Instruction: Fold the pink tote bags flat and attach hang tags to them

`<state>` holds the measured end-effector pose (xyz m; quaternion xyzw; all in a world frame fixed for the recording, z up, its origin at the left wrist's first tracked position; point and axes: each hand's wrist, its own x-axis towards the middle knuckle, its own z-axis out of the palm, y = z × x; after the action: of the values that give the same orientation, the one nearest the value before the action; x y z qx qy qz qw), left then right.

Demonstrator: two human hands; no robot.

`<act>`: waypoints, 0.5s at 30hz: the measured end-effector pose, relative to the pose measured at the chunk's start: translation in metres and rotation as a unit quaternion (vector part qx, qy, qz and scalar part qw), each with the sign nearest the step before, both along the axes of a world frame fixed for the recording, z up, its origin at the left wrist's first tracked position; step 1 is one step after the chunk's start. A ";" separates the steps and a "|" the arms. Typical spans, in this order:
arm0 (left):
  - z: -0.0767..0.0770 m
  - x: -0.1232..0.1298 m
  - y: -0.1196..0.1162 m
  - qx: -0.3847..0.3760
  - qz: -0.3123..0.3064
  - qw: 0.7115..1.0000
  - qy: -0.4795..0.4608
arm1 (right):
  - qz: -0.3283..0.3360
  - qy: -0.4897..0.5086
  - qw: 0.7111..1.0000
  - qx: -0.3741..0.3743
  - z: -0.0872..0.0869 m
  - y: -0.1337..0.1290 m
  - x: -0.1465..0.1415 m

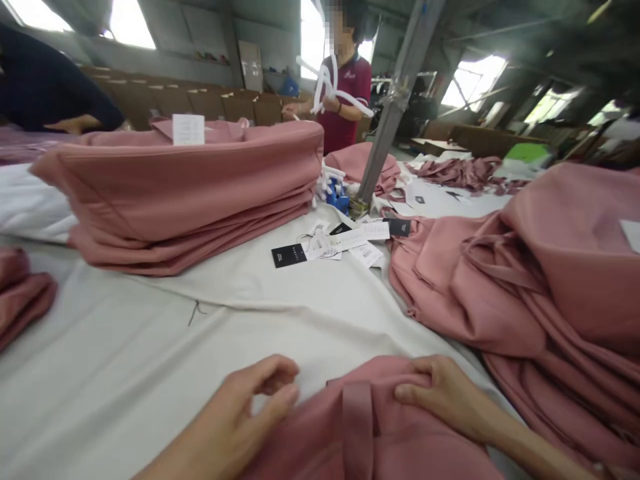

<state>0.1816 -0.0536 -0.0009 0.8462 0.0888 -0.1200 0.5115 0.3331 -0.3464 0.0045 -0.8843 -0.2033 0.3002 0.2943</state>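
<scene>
Head: tags (350,239) beyond held fabric (400,437)

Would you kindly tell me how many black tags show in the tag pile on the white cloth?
3: the left tag at the pile's end; the middle tag, partly covered; the right tag by the pink fabric. Others may be hidden beneath the white tags.

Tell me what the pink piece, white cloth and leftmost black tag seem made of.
The pink piece looks like leather or imitation leather: smooth, faint sheen, soft folds. The white cloth seems matte fabric, since it wrinkles. The black tag is probably printed card, flat with crisp edges.
</scene>
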 end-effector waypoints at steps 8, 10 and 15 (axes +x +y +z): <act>0.003 0.102 -0.093 -0.077 -0.261 0.962 0.006 | -0.281 0.160 0.916 0.237 -0.017 -0.058 0.003; -0.005 0.107 -0.096 -0.139 -0.305 0.941 0.039 | -0.255 0.138 0.930 0.225 -0.021 -0.067 -0.007; -0.023 0.095 -0.083 -0.222 -0.346 0.904 0.120 | -0.243 0.114 0.934 0.237 -0.022 -0.077 -0.040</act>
<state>0.2766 -0.1365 -0.0235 0.6674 -0.1783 -0.4065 0.5979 0.2928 -0.4234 -0.0174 -0.7709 -0.0120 0.2616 0.5807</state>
